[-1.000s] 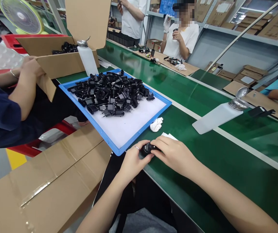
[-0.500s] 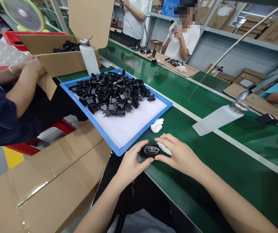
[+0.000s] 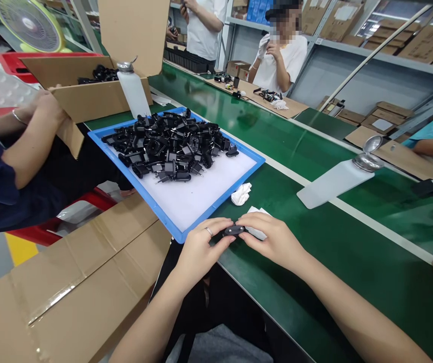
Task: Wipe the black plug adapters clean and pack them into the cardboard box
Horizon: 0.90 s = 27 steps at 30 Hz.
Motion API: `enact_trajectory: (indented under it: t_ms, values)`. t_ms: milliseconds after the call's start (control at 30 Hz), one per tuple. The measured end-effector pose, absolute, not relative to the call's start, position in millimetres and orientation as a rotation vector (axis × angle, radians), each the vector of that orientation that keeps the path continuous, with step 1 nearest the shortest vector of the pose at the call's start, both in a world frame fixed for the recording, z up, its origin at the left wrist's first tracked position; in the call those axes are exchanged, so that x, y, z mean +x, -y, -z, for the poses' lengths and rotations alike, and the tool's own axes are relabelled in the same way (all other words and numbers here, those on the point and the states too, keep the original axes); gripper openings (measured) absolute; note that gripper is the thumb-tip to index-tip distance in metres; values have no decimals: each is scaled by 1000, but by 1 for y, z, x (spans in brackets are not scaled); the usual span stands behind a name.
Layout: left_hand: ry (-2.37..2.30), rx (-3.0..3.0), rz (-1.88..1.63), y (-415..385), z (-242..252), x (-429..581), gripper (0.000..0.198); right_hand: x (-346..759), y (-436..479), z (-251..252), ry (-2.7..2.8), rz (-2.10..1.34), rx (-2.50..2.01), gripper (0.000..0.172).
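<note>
Lower centre: left hand (image 3: 201,247) and right hand (image 3: 273,242) are each pinching one end of the black adapter (image 3: 233,231), lying crosswise between them

long green conveyor bench (image 3: 326,252), grey shelving (image 3: 371,56) of cardboard boxes (image 3: 424,45), yellow fan (image 3: 27,24)

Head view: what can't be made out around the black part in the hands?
Head view only:
black part: both ends covered by fingertips of left hand and right hand; pins hidden.
white wipe: mostly under the right hand.
plug pile in blue tray: too tangled to count.
cardboard box: its wall hides most contents.
</note>
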<state>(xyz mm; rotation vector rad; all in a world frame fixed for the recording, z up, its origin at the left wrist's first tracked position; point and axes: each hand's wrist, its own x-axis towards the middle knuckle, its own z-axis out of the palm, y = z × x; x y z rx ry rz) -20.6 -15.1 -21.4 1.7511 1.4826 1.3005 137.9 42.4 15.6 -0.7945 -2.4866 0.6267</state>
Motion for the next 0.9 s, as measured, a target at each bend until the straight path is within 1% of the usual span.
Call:
enact_trajectory:
  t_ms: [167,333,500,667,800,900]
  values:
    - [-1521,1774,-1221,13,21,-20,22,139,-45,-13,2502,-653,-869,19]
    - [-1523,1813,-1201,13,21,-20,24,139,-46,-13,2579,-672,-931,27]
    - [-1524,1949,-1213,17,25,-22,27,138,-46,-14,2634,-669,-935,26]
    - [-1573,2054,-1143,19,24,-23,28,138,-47,-17,2771,-491,-851,26]
    - [-1624,2120,-953,18,16,-23,30,134,-44,-24,2889,-359,-883,24]
    - [-1628,2116,-814,16,9,-22,32,128,-39,-28,2959,-218,-932,18]
